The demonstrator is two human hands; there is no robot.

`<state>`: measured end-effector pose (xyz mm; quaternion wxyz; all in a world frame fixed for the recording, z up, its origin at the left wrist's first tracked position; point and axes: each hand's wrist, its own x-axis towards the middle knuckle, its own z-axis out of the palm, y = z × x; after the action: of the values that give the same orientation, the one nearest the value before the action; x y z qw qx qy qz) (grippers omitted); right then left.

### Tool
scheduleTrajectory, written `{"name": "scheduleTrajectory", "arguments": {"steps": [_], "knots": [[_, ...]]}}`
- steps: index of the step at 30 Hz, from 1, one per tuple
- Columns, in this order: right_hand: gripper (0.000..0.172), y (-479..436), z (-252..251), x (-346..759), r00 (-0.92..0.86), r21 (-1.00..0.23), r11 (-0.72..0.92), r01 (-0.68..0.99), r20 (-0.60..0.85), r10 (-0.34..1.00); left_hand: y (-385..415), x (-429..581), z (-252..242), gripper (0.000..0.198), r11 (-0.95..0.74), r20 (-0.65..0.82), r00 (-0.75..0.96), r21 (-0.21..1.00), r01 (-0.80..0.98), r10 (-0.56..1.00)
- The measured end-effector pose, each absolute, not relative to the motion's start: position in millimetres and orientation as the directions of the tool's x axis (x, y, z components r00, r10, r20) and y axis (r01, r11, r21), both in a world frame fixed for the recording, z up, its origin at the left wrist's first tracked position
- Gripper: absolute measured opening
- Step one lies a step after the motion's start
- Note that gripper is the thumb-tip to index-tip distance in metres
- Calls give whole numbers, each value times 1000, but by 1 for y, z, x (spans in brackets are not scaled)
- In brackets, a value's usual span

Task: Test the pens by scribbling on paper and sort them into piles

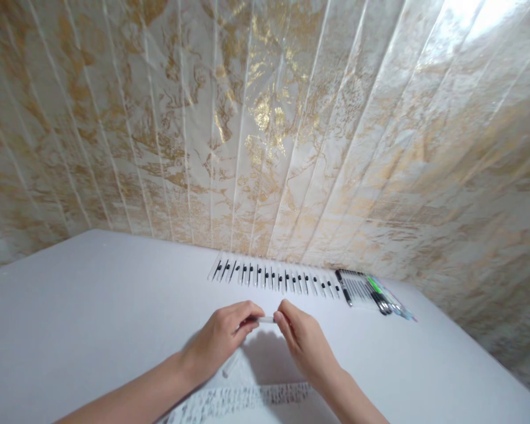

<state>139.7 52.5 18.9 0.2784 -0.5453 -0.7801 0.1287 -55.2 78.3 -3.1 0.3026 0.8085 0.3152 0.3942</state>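
My left hand point(234, 324) and my right hand point(302, 335) meet above the front of the table, fingers pinched round opposite ends of a slim white pen point(266, 320). Only its middle shows; both ends are hidden in the fingers. Under my left wrist a clear, tube-like piece point(228, 367) lies on the tabletop. Close to me lies a white sheet point(256, 396) covered with rows of dark marks, partly hidden by my forearms.
Several clear pen pieces with black parts point(271, 278) lie in a row along the table's back edge. To their right sits a group of pens point(357, 288), with green-and-blue packaging point(391, 300) beside it. A gold-patterned, pleated curtain point(247, 118) hangs behind the white table point(92, 306).
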Motion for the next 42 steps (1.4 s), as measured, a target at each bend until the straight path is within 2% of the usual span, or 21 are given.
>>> {"name": "scheduleTrajectory", "arguments": {"steps": [4,6,10,15,20,25,30,35,39,42], "knots": [[51,54,18,140,-212,-551,308,775,233,949,78,-55,-5,15,-630,451,504,728,270,737],[48,53,20,141,-205,-562,316,765,253,945,78,-55,-5,16,-623,447,494,730,279,746],[30,53,21,140,-236,-528,359,769,288,928,79,-56,-2,17,-616,437,493,732,290,752],[47,55,19,140,-199,-556,275,784,194,961,78,-56,-2,16,-624,436,507,724,294,744],[32,55,18,140,-212,-569,330,753,265,941,78,-57,-5,16,-615,431,495,728,304,754],[45,54,16,140,-205,-601,295,743,215,955,78,-56,-4,15,-624,432,508,721,301,745],[30,55,15,141,-210,-591,349,727,292,933,78,-56,-3,16,-617,432,493,723,311,755],[40,55,15,140,-192,-592,307,745,251,949,78,-57,-5,15,-628,436,508,716,304,743],[31,55,16,141,-208,-569,344,747,291,934,80,-58,-7,18,-619,434,492,720,314,755],[35,55,14,140,-208,-575,320,753,254,945,80,-58,-7,19,-624,437,496,715,314,750]]}}
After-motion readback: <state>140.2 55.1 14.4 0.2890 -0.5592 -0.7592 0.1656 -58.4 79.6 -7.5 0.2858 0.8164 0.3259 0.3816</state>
